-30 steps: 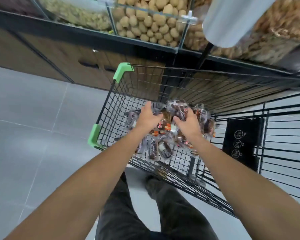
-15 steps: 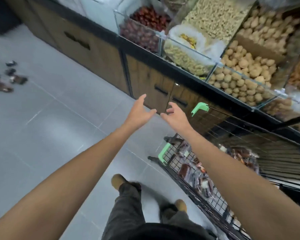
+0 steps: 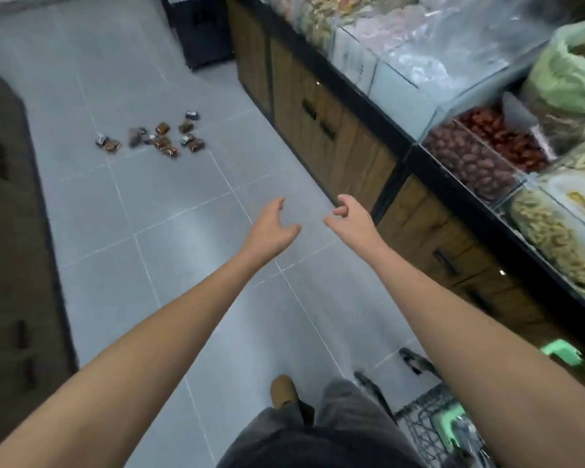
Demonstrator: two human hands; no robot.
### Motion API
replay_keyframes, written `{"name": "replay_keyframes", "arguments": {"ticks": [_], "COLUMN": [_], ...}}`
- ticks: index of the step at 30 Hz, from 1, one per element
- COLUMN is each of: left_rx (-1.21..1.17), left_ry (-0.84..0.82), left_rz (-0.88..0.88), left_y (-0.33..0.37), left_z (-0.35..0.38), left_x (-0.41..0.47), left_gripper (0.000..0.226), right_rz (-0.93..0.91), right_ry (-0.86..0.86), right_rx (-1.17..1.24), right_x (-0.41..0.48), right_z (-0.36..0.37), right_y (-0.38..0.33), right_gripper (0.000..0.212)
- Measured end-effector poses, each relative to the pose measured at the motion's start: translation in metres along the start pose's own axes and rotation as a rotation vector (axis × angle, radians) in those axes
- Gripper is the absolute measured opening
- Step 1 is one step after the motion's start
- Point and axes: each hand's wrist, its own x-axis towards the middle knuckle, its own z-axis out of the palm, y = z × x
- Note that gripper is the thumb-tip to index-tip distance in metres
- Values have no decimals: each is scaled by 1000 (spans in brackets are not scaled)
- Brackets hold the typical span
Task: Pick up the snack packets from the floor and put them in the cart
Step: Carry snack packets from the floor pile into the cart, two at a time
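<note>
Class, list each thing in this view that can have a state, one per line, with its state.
Left hand: empty, fingers relaxed.
Right hand: empty, fingers loosely curled.
Snack packets: scattered on the floor, not yet picked up.
Cart: lower right, mostly out of frame, contents not visible.
Wooden cabinet: closed.

Bare floor (image 3: 183, 238) lies open to packets (image 3: 156, 138).
</note>
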Motion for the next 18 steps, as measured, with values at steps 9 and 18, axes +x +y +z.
{"name": "replay_keyframes", "arguments": {"ticks": [9,18], "left_rx": [-96,-172], "left_ry": [187,341], "left_rz": [-163,-302], "left_y": [-57,-80], "left_z": [-95,-193], "left_x": [60,197], "left_gripper": [65,64], "right_rz": [-139,-218], "right_ry": [-142,-291], "right_rx": [-86,-144], "right_x": [92,249], "right_z": [92,161], "right_y": [-89,-183], "right_gripper": [50,43]}}
